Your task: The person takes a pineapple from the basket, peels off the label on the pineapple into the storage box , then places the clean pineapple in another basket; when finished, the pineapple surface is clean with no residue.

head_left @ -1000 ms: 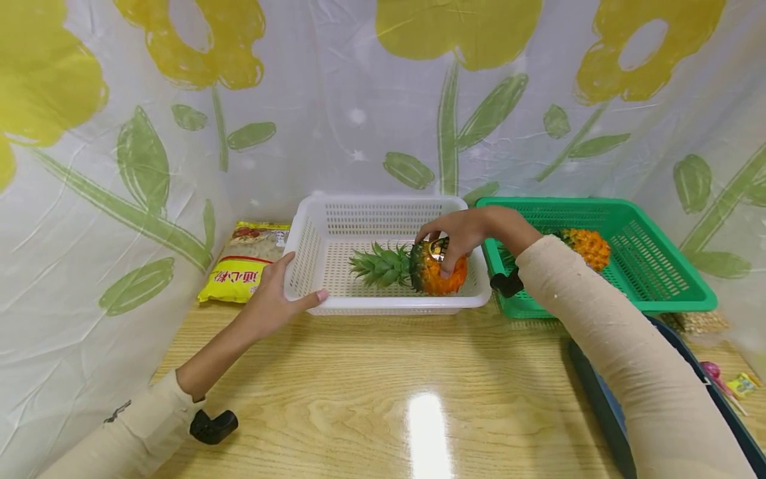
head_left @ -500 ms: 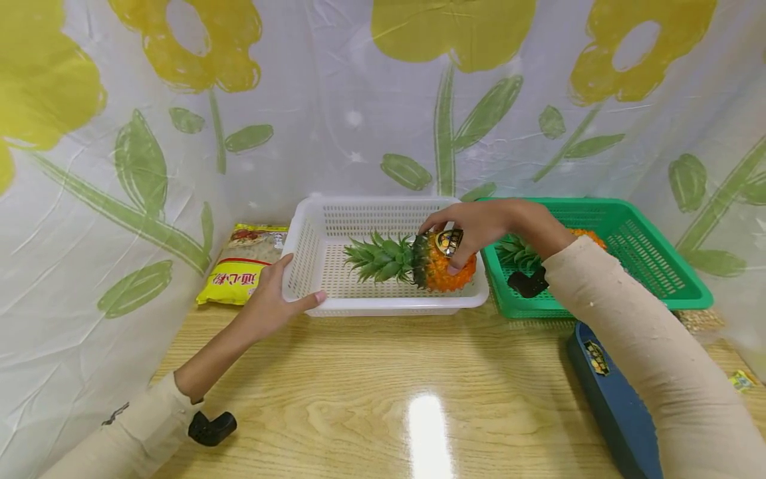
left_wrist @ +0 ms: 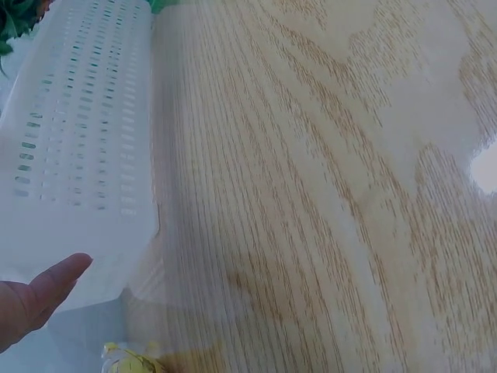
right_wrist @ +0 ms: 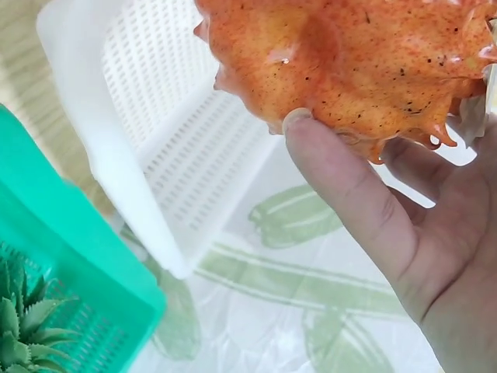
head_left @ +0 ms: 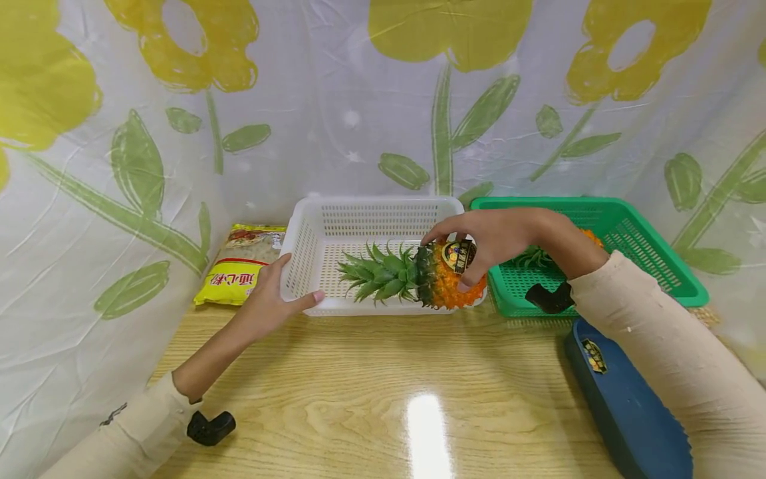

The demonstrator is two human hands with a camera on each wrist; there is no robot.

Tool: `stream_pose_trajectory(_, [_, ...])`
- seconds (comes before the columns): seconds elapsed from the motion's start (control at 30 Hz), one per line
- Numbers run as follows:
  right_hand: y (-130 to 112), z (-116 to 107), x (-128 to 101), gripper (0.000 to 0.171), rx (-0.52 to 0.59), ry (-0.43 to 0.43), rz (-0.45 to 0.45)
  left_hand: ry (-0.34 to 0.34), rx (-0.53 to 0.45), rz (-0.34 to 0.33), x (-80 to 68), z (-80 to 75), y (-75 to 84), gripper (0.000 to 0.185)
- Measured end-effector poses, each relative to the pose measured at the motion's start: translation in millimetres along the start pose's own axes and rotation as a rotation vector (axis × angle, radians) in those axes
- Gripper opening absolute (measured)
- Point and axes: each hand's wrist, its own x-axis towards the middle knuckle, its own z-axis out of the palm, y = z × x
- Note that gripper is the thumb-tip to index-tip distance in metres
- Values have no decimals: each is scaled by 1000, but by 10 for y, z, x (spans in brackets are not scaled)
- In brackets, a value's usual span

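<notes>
In the head view my right hand grips an orange pineapple with a black-gold label and a green leafy crown. Lying sideways with its crown to the left, the fruit overlaps the front rim of a white basket. The right wrist view shows the thumb against the spiky orange skin, above the basket. My left hand rests at the basket's front left corner, thumb straight along the front rim and fingers extended beside the left wall. Only part of this hand shows in the left wrist view.
A green basket stands right of the white one, holding another pineapple partly behind my arm. A yellow food bag lies at the left. In the right foreground is a dark blue tray with a similar label inside.
My right hand has drawn the pineapple toward me and slightly right, from inside the white basket to over its front rim. The left hand stays at the corner. More of the blue tray shows.
</notes>
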Motion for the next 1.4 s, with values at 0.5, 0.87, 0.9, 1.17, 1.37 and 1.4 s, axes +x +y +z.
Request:
stream_pose_trajectory(0.5, [-241,385,-201,89,47,-50,-82,-1,8,21,5,-3,-8,110])
stream_pose_trajectory(0.87, [-262,743,-222,86,100,-37,-130,4,-48,105,19,0,0,95])
stream_pose_trajectory(0.9, [-258,781,-218,86,101,-30,-138,3,-43,99,16,-3,-1,97])
stream_pose_trajectory(1.17, [-230,1078,-167,85,46,27,-149,6,-13,61,4,-10,9,105])
stream_pose_trajectory(1.37, [-185,1254,-134,84,51,47,-128,18,44,35,-18,-21,37,108])
stream_pose_trajectory(1.4, [-175,1283,-128,84,48,53,-129,17,53,33,-23,-26,42,108])
